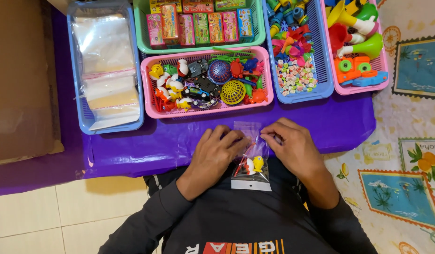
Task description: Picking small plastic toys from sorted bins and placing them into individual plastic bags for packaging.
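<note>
Small clear plastic bag [252, 162], glossy and crinkled, lying at near edge of purple tabletop [147, 146], partly over dark-sleeved lap. Inside: tiny yellow duck-like toy [258, 163], a white-and-red piece, thin red stick shapes. White strip along bag's bottom end.

Left hand [216, 153] pressed on bag's left side, fingers [236, 139] curled and pinching the film. Right hand [293, 143] on bag's upper right corner, fingers [269, 134] clenched on the plastic edge. Both hands touching bag, close together.

Tabletop cover: shiny purple plastic sheet, wrinkled. Behind hands, pink lattice basket [149, 101] full of small hard plastic toys, among them a yellow mesh dome, a blue ball and toy cars. Left: blue basket [88, 123] stacked with flat clear bags. Further back: green basket [142, 44] with small colourful cardboard boxes. Right: second blue basket [326, 70] with bright beads and plastic bits; beside it another pink basket [382, 63] holding toy horns and an orange toy. Brown cardboard far left. Patterned mat right, pale floor tiles below.
</note>
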